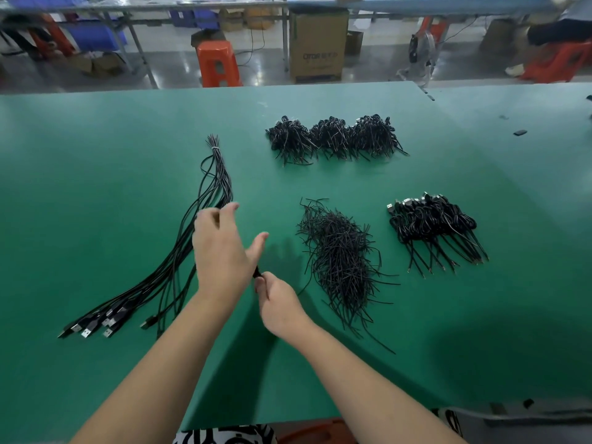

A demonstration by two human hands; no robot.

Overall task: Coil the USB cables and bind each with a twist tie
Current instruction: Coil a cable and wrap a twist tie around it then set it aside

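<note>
A bundle of straight black USB cables point(179, 248) lies on the left of the green table point(96, 155), tied at its far end, plugs toward me. My left hand point(221, 251) hovers over the bundle with fingers spread, touching the cables. My right hand point(275, 302) sits just right of it, fingers pinched on a black cable end point(257, 272). A loose heap of black twist ties point(339, 257) lies right of my hands. Coiled, bound cables point(432, 225) are stacked further right.
Three more heaps of coiled cables point(333, 136) lie at the back of the table. A small black piece point(519, 133) rests at the far right. Beyond the table stand an orange stool point(217, 62) and a cardboard box point(317, 43).
</note>
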